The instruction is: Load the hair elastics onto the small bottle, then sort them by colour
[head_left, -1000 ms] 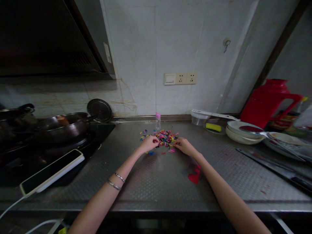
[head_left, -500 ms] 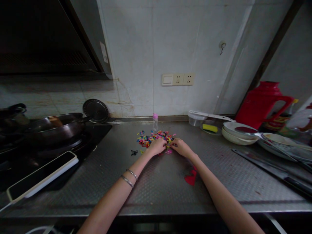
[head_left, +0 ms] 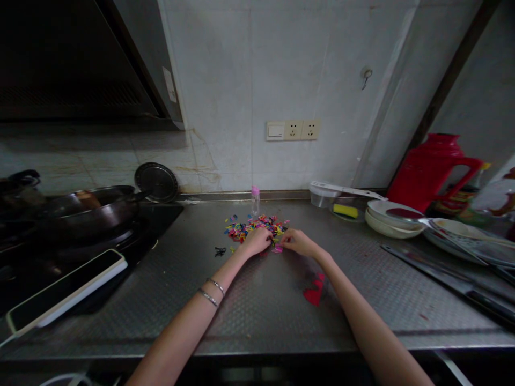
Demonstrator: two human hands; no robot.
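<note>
Small multicoloured pieces [head_left: 238,230] lie in a loose pile on the metal counter [head_left: 265,311]. At the pile's front edge, my left hand [head_left: 257,241] has its fingers closed together; whatever they hold is too small to make out. My right hand [head_left: 296,242] is just to its right, fingertips pinched near some yellow and pink pieces, with its contents also unclear. A clear bottle with a pink cap [head_left: 255,201] stands behind the pile. Left of my left hand is a small group of black pieces [head_left: 220,251]. A red heart-like shape [head_left: 314,292] rests beside my right forearm.
A phone [head_left: 66,289] and a pan [head_left: 92,212] are at the left by the stove. To the right are a yellow sponge [head_left: 345,210], stacked bowls [head_left: 392,225], a long knife [head_left: 434,276] and a red thermos [head_left: 426,171]. A wall socket [head_left: 293,130] is above.
The whole view has shifted slightly. Both hands remain at the front of the pile, with a slightly wider gap between their fingertips.
</note>
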